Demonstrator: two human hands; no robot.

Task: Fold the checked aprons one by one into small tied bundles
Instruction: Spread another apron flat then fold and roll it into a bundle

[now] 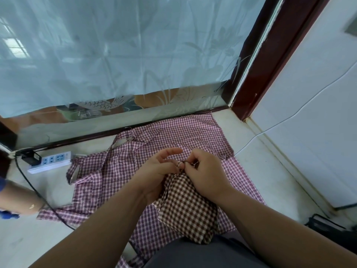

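— Which one is being worked on?
— The brown checked apron (185,207). It's already a small wad, lying on the pink checked apron (173,136) spread over the floor (260,171), close against the person's lap. Both hands meet at its far end.
— And the grip?
— The right hand (206,171) has a narrow grip, pinching the tie (182,163) at its fingertips. The left hand (158,167) is right beside it, upper fingers loose. Whether its lower fingers clamp the tie, I cannot tell.
— How would you do it well?
— I'd press the wad down so the folds don't spring open, draw the tie snug, and knot it close to the cloth.
— Anything you can't see?
— The knot itself, behind the knuckles, and the pink apron's near edge, under the arms.
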